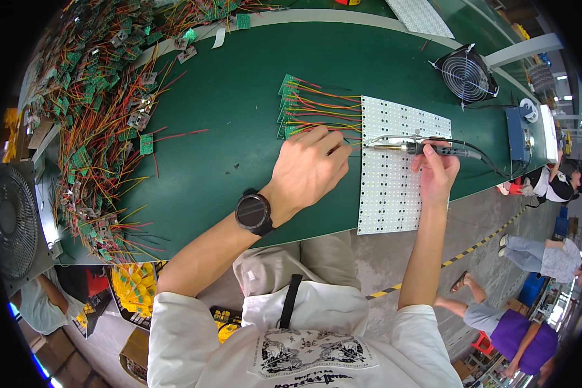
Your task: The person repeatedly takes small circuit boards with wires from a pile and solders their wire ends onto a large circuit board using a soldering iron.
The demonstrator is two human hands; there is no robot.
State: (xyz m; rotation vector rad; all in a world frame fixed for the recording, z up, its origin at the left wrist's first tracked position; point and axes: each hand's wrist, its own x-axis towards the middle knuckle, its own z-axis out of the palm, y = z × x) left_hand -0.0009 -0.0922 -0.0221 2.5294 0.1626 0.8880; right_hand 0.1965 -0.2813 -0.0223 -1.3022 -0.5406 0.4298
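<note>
The green table (pixel 226 129) filled the upper half of the frame, and its near edge curved from the lower left up to the right side. The middle of it, between the pile and the panel, was mostly bare green surface, with open room for the hands to move.

A large pile of small green boards with red and yellow wires (pixel 97 110) covered the upper left part and reached down along the left edge of the table.

The white LED panel (pixel 394 168) lay at the right of centre. Its lower edge reached the near edge of the table, and its left edge met a row of small green circuit boards (pixel 290 107) whose coloured wires (pixel 330 110) ran to the panel.

A black fan (pixel 465 76) stood at the upper right, near the far edge, and a blue box (pixel 517 132) was just below it by the right edge.

The left hand (pixel 307 168), with a black watch (pixel 253 212) on the wrist, rested on the table at the left edge of the panel, its fingers bent down and pressing the wires.

The right hand (pixel 436 171) was over the panel, its fingers closed around the black handle of a soldering iron (pixel 420 149). The iron lay level, its tip pointing left toward the left fingertips.
</note>
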